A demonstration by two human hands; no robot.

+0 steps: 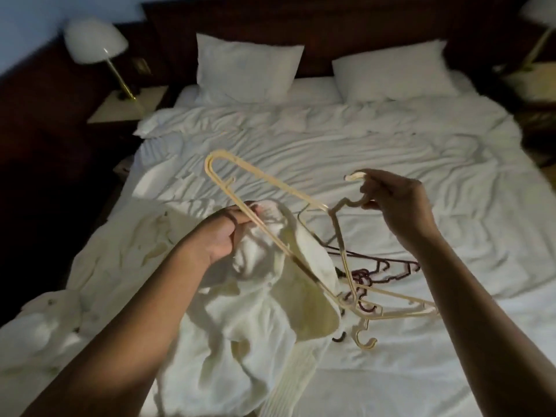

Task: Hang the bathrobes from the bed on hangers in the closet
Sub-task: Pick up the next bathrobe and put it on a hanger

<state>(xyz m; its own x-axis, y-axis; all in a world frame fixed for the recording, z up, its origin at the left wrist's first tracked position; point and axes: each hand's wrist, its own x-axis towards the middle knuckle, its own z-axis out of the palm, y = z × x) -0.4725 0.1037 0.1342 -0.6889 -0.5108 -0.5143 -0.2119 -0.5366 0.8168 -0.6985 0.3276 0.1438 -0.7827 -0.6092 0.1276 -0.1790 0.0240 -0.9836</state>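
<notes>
The right hand point(394, 203) pinches the neck of a cream hanger point(272, 179) just under its hook, steadying it, while the left hand point(228, 233) has its fingers curled round the hanger's lower bar together with a bunch of bathrobe point(255, 311) cloth, seemingly to feed one hanger arm into the robe's shoulder. The robe hangs slack from the left grip down onto the bed point(391, 139), white and crumpled, with a tan lining showing at the collar; it is not yet seated on the hanger. Below the right grip lie the spare hangers point(388, 308), cream and dark red, tangled. Left of the left grip is more crumpled white cloth point(135, 236), perhaps another robe.
</notes>
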